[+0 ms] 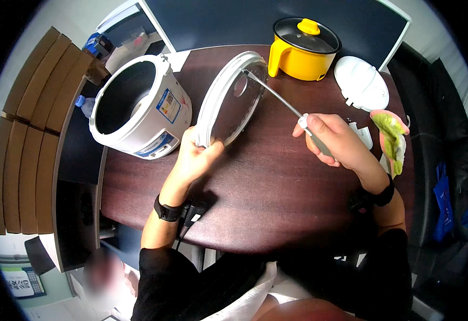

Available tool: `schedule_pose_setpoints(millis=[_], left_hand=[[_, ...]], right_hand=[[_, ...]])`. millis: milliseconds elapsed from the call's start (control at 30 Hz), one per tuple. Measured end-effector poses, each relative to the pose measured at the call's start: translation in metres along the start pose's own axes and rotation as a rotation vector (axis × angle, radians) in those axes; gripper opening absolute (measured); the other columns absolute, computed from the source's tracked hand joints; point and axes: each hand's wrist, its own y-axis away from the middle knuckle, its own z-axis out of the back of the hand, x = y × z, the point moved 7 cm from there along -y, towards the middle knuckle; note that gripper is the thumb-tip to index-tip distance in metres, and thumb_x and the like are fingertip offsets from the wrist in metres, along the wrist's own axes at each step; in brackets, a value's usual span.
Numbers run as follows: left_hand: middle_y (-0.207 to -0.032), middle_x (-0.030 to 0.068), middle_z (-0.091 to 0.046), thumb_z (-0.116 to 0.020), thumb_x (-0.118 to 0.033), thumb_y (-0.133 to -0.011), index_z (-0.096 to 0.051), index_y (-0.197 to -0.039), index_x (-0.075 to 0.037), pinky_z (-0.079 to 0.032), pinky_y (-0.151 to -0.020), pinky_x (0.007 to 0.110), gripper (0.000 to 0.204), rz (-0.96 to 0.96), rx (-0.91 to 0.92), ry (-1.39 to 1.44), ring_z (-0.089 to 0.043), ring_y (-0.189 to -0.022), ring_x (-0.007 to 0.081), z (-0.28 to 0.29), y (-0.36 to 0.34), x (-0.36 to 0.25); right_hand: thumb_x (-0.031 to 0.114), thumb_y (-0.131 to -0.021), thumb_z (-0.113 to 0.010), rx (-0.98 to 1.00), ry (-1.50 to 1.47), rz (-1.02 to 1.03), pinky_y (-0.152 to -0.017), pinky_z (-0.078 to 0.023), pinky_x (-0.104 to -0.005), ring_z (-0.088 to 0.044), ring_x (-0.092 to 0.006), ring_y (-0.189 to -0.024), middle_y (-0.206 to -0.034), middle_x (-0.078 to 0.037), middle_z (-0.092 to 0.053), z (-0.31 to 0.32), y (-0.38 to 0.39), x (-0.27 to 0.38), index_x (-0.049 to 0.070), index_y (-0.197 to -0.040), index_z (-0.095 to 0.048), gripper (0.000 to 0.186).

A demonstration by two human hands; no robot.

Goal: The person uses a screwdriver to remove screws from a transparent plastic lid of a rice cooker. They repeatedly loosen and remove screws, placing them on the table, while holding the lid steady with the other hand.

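Right now I have my left hand (197,155) pinching the lower rim of a round metal inner lid with a white gasket ring (228,99), held tilted on edge above the dark wooden table (260,198). My right hand (333,140) is closed around the grey handle of a long thin screwdriver (282,99), its tip at the lid's upper rim. A white rice cooker body (137,107) lies beside the lid; a yellow pot with a glass lid (302,48) stands behind.
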Motion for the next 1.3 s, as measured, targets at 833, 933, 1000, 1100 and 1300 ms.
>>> schedule_pose_setpoints(millis=[833,933,1000,1100,1300], left_hand=[[-0.056,-0.0078,-0.042,-0.059,0.001,-0.073,-0.05,-0.068,-0.004,-0.03,-0.047,0.021,0.012,0.072,-0.023,0.0,-0.037,-0.051,0.0015,0.001,-0.001,0.002],[-0.056,-0.0079,-0.041,-0.058,0.001,-0.073,-0.049,-0.069,-0.004,-0.03,-0.046,0.021,0.011,0.054,-0.015,-0.014,-0.036,-0.051,0.0014,0.0,-0.001,0.001],[-0.056,-0.0079,-0.041,-0.058,0.001,-0.073,-0.049,-0.07,-0.004,-0.03,-0.046,0.02,0.01,0.035,0.0,-0.036,-0.036,-0.051,0.0014,0.0,-0.002,0.001],[-0.056,-0.0077,-0.041,-0.058,0.001,-0.073,-0.049,-0.07,-0.004,-0.03,-0.046,0.02,0.01,0.051,-0.028,-0.046,-0.036,-0.05,0.0015,0.002,-0.003,-0.001],[-0.057,-0.0072,-0.041,-0.058,0.0,-0.073,-0.049,-0.071,-0.004,-0.029,-0.047,0.02,0.01,0.073,-0.026,-0.029,-0.036,-0.051,0.0015,0.004,-0.004,0.003]], right_hand=[[0.042,-0.099,-0.026,0.266,-0.658,-0.166,-0.028,-0.031,-0.0185,-0.037,-0.0051,-0.034,-0.057,-0.002,-0.045,-0.03,0.005,-0.016,0.001,-0.093,-0.051,0.049],[0.042,-0.098,-0.031,0.096,-0.227,-0.049,-0.029,-0.03,-0.0187,-0.036,-0.0044,-0.034,-0.056,0.001,-0.043,-0.01,0.0,-0.012,0.002,-0.093,-0.053,0.046],[0.038,-0.096,-0.042,-0.051,0.079,-0.012,-0.036,-0.036,-0.0259,-0.043,-0.014,-0.036,-0.054,-0.004,-0.049,0.008,-0.001,-0.005,0.002,-0.09,-0.055,0.038],[0.032,-0.093,-0.049,-0.487,0.829,0.527,-0.045,-0.041,-0.0342,-0.052,-0.0272,-0.045,-0.059,-0.013,-0.055,0.019,0.011,0.029,0.002,-0.089,-0.055,0.031],[0.04,-0.095,-0.042,-0.092,0.12,0.023,-0.036,-0.037,-0.0295,-0.047,-0.019,-0.039,-0.058,-0.008,-0.051,0.009,0.008,0.002,0.003,-0.09,-0.053,0.039]])
